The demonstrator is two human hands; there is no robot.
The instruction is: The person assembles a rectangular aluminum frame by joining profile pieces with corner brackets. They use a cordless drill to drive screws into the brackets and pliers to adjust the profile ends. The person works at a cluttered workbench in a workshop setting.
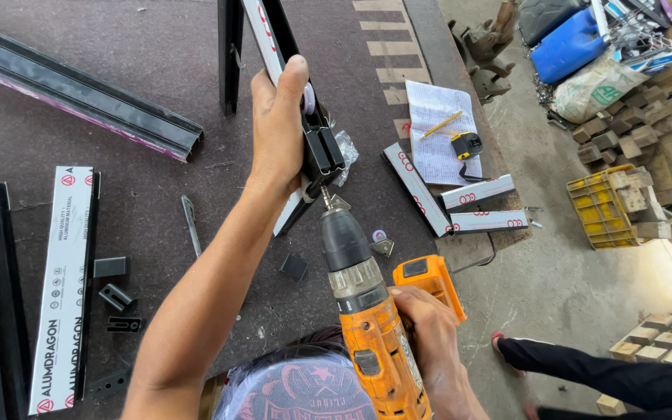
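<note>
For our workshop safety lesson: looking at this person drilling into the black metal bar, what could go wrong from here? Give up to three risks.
1. The left hand grips the black metal bar just above the drill tip; a slip might hit the fingers.
2. The bar is held by hand, with no clamp visible, so it may twist.
3. Small brackets and a loose blade lie on the table and could snag an arm.
</note>
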